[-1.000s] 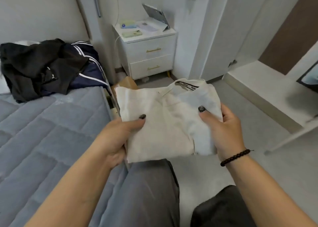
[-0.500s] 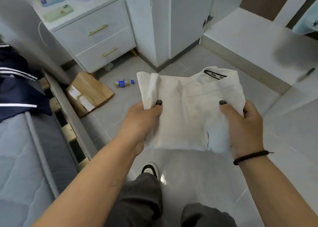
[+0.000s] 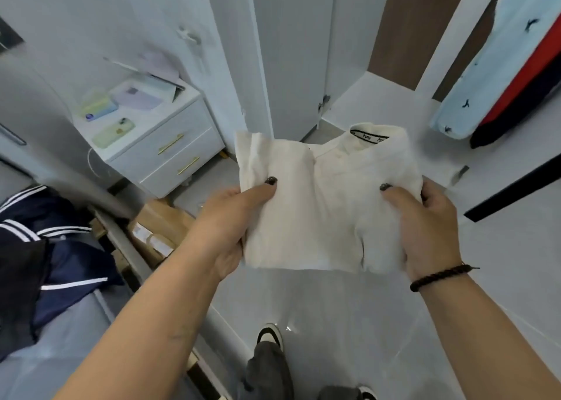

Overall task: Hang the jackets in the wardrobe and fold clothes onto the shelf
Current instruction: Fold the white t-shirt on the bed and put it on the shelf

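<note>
Folded white shirt (image 3: 328, 205) held flat in front of me, above the floor tiles, collar away from me toward the wardrobe shelf (image 3: 361, 96). My left hand (image 3: 230, 220) pinches its left edge: thumb on top, other fingers hidden under the fabric. My right hand (image 3: 425, 226) grips the right edge the same way, thumb on top, rest curled beneath. Navy striped jacket (image 3: 60, 248) lies on the bed (image 3: 76, 354) to my left, w/ nightstand (image 3: 164, 144) beyond.
</note>
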`<state>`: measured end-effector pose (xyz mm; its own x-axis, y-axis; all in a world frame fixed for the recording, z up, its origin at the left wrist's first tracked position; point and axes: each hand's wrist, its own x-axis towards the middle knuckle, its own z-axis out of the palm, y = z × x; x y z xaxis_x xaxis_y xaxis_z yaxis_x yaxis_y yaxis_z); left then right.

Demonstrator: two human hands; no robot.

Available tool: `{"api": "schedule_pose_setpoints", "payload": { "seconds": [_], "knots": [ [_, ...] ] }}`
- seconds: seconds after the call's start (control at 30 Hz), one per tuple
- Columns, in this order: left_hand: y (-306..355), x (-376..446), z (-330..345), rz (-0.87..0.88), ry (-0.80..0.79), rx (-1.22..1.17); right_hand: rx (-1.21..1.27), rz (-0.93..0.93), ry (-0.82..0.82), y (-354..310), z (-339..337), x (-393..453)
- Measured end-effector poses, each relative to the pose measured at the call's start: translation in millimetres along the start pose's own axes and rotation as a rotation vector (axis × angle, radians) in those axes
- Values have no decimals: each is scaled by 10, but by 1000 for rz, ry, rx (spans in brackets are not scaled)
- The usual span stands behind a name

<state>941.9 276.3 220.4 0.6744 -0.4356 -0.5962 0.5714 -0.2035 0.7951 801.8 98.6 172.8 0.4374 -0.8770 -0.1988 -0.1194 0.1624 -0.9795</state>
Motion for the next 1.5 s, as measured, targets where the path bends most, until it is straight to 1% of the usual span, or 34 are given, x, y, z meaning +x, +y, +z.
{"api": "schedule_pose_setpoints", "payload": {
  "seconds": [0.17, 0.23, 0.33, 0.4, 0.63, 0.83, 0.97, 1.13, 1.37, 1.5],
  "knots": [
    [783, -312, 83, -58, -170, -81, -24, -63, 30, -990, 27, -85],
    [1062, -385, 106, -42, -231, -98, -47, -95, 47, -1386, 59, -102],
    [1460, -458, 93, 1, -269, -110, -58, -157, 78, -1926, 97, -122],
    [1710, -502, 41, 33, -301, -119, -45, -190, 67, -2220, 160, -151],
    [2369, -619, -144, 158, -327, -98, 41, -241, 81, -2757, 494, -233],
    [2839, -654, -33, 283, -337, -61, 68, -338, 39, -3311, 527, -128],
    [3144, -639, 227, 359, -326, -49, 55, -419, 50, -3655, 461, 37],
    [3479, -546, 675, 385, -353, -50, 83, -452, 108, -3986, 317, 369],
    [3994, -145, 1539, 423, -365, -111, 41, -500, 142, -4589, -9, 1194],
    [4350, 139, 2102, 464, -324, -93, 59, -426, 137, -4918, -292, 1728]
  ]
}}
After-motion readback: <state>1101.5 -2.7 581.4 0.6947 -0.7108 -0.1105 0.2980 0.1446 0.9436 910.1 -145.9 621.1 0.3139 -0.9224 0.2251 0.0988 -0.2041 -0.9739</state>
